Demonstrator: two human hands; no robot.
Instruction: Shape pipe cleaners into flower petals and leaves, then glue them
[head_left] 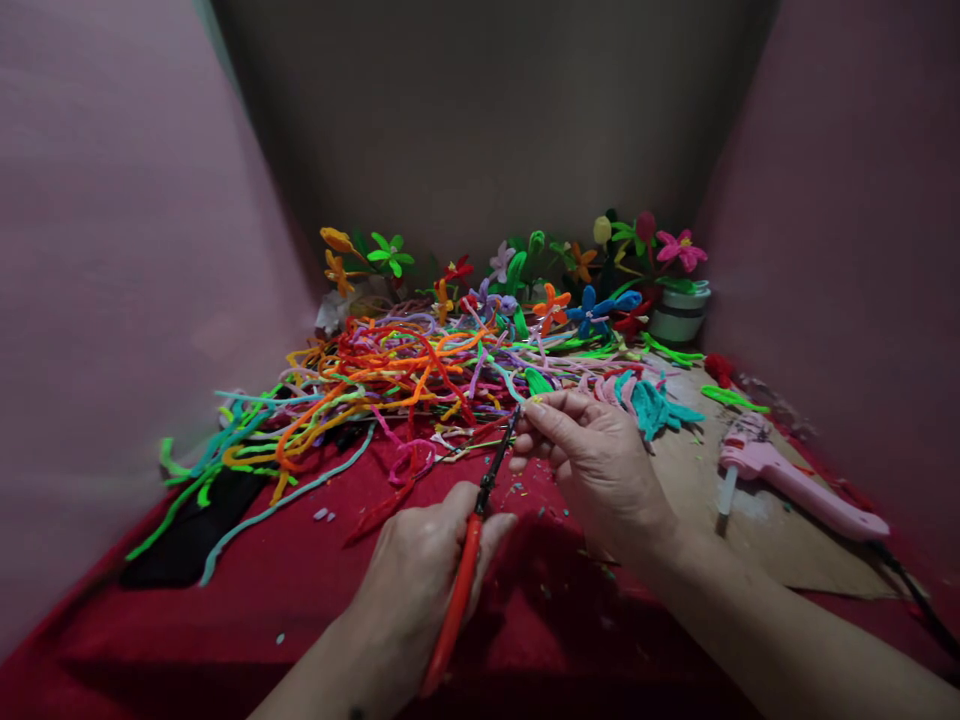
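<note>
My left hand (424,550) is closed around red-handled pliers (469,565) with slim dark jaws. The jaws point up and away, and their tip meets the fingertips of my right hand (592,455). Thumb and fingers of that right hand are pinched on the end of a light blue pipe cleaner (508,380); a tiny yellow bit shows at the thumb tip. Just behind the hands lies a tangled heap of pipe cleaners (397,370) in orange, red, pink and green. Teal fuzzy petals (652,405) rest right behind my right hand.
A pink glue gun (799,480) lies on a cardboard sheet (810,555) at the right, its cord running off the edge. Pipe-cleaner flowers (589,310) and a white pot (679,312) stand at the back. A black flat object (191,530) lies left on the red cloth (225,625).
</note>
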